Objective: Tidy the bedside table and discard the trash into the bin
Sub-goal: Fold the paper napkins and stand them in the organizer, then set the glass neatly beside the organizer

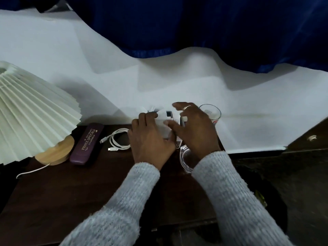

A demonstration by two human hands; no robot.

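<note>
On the dark wooden bedside table (79, 189), my left hand (150, 139) grips a crumpled white paper (162, 119) near the table's back edge. My right hand (195, 128) hovers just beside it with fingers spread, touching the paper's right side; a small white box under the hands is mostly hidden. A clear plastic wrapper (184, 157) lies below my right wrist. A coiled white cable (117, 141) rests left of my left hand. A drinking glass (212, 112) stands behind my right hand.
A pleated white lamp (32, 110) on a wooden base stands at the left, its cord trailing forward. A purple spectacle case (87, 144) lies beside it. White bedsheet (177, 77) and blue blanket (213, 23) lie behind. A dark bin (262, 192) sits low right.
</note>
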